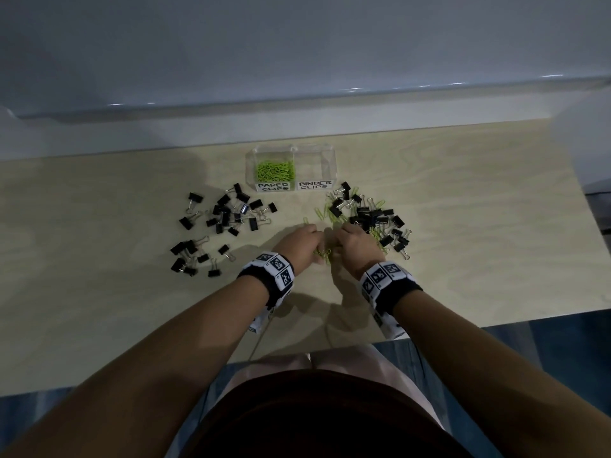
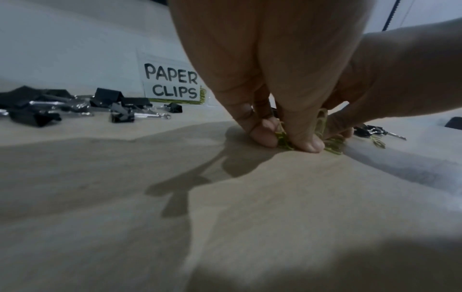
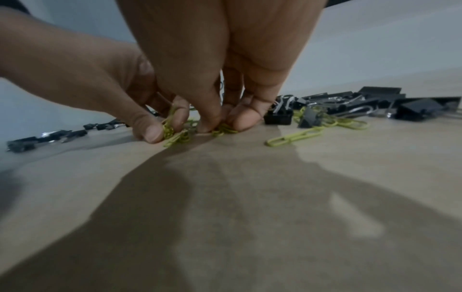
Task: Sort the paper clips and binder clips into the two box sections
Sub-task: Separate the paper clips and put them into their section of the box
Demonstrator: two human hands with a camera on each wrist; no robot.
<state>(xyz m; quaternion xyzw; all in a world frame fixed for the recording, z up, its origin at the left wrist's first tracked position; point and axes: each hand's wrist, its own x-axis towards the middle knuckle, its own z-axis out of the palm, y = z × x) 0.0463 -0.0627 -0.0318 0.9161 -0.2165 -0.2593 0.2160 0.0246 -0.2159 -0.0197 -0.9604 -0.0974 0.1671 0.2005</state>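
A clear two-section box (image 1: 331, 160) stands at the back of the table. Its left section, labelled PAPER CLIPS, holds green paper clips (image 1: 274, 170); I see nothing in the right one, labelled BINDER CLIPS. My left hand (image 2: 285, 138) and right hand (image 3: 222, 124) meet fingertip to fingertip on the table in front of the box. Each pinches a small bunch of green paper clips (image 3: 173, 131) against the wood. A mixed pile of black binder clips (image 1: 373, 216) and green clips lies just right of my right hand (image 1: 355, 246).
Two piles of black binder clips lie to the left, one (image 1: 231, 211) beside the box and one (image 1: 193, 256) nearer me. A loose green paper clip (image 3: 292, 138) lies right of my right fingers. A wall runs behind the box, and the table's front edge is near my body.
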